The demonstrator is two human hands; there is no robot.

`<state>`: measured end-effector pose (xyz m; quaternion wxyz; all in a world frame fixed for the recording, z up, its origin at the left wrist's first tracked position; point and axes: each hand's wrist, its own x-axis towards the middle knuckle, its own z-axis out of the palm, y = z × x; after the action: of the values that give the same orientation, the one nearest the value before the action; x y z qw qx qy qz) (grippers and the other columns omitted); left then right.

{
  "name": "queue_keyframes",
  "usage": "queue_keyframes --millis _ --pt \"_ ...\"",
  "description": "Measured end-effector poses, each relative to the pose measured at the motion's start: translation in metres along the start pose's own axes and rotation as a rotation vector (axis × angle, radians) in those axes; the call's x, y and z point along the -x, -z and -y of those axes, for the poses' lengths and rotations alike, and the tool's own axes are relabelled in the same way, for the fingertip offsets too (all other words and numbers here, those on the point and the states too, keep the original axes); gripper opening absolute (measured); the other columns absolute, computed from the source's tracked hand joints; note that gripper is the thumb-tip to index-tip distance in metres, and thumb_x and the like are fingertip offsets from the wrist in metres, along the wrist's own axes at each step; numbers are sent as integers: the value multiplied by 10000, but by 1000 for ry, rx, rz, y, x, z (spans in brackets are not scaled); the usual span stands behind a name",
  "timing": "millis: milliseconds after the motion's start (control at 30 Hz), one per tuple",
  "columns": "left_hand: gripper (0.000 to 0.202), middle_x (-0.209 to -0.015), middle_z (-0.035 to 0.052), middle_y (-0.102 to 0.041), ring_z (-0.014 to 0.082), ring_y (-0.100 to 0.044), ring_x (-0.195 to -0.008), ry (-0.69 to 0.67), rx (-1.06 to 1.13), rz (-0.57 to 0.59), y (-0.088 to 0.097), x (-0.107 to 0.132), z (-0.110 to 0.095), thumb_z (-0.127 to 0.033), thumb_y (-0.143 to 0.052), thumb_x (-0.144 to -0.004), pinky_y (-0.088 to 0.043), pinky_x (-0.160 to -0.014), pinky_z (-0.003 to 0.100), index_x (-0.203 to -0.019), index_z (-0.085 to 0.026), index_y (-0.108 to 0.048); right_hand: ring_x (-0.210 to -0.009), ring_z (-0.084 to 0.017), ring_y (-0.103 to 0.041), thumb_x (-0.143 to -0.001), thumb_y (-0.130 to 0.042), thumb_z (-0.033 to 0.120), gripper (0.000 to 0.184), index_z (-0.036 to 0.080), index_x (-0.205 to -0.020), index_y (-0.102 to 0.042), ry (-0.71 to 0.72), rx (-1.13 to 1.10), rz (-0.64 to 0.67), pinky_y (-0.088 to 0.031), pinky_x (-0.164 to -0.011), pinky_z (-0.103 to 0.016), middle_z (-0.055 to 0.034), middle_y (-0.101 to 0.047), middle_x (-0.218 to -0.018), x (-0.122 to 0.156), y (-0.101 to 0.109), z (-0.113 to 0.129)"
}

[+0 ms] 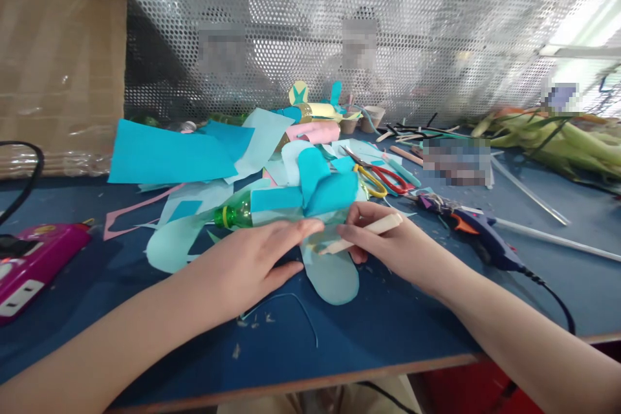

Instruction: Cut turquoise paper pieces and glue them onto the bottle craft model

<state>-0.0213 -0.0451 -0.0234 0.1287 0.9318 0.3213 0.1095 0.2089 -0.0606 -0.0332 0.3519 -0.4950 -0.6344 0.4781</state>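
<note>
A green plastic bottle [237,213], its body wrapped in blue paper [276,198] with pale paper flaps, lies on its side before me. My left hand [252,252] rests against its near side, fingers stretched out and thumb apart. In my right hand [376,231] is a cream pen-like stick [387,225], pinched between closed fingers. The stick's tip points left and down at a rounded pale-blue paper flap [334,277] hanging from the bottle. Whether the tip touches the paper I cannot tell.
Right of the bottle lie red-handled scissors [391,179], yellow-handled scissors [373,182] and a blue glue gun [485,236]. At left are blue paper [169,154] and a magenta power strip [43,265]. A cardboard sheet [63,71] and perforated metal panel [301,32] stand behind.
</note>
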Motion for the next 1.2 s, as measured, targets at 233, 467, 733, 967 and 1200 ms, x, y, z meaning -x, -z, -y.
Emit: queue_keyframes --millis 233,467,733,967,1200 --pt "399 -1238 70 -619 237 -637 -1074 -18 17 -36 -3 1 3 -249 -531 -922 -547 -833 359 -1308 -230 -432 -538 -123 -493 -848 -569 342 151 194 -816 -566 6 62 24 -383 -514 -251 34 -559 -563 0 2 0" --pt "355 -1230 61 -615 237 -627 -1089 14 13 21 2 0 0 -288 -515 -940 -529 -885 361 -1286 -222 -472 -590 -121 -492 -808 -613 336 172 191 -735 -556 17 -36 17 -382 -518 -244 12 -581 -669 1 1 -1" --pt "566 -1341 78 -567 238 -601 -1148 13 -18 6 -1 0 2 -254 -546 -923 -514 -907 370 -1436 -273 -306 -508 -107 -464 -834 -574 313 141 208 -748 -535 0 65 29 -353 -492 -238 51 -538 -530 1 0 4" --pt "773 -1224 4 -641 210 -655 -1048 43 -44 32 2 -1 -2 -224 -549 -912 -531 -821 325 -1496 -409 -76 -491 -101 -447 -829 -580 295 206 215 -671 -475 -20 76 7 -329 -472 -233 54 -540 -520 5 0 4" --pt "799 -1197 -5 -653 204 -680 -975 51 -54 30 2 -1 -1 -234 -551 -907 -530 -745 282 -1496 -423 -47 -489 -99 -445 -837 -575 312 209 215 -675 -486 -23 116 2 -329 -471 -231 53 -552 -527 4 0 4"
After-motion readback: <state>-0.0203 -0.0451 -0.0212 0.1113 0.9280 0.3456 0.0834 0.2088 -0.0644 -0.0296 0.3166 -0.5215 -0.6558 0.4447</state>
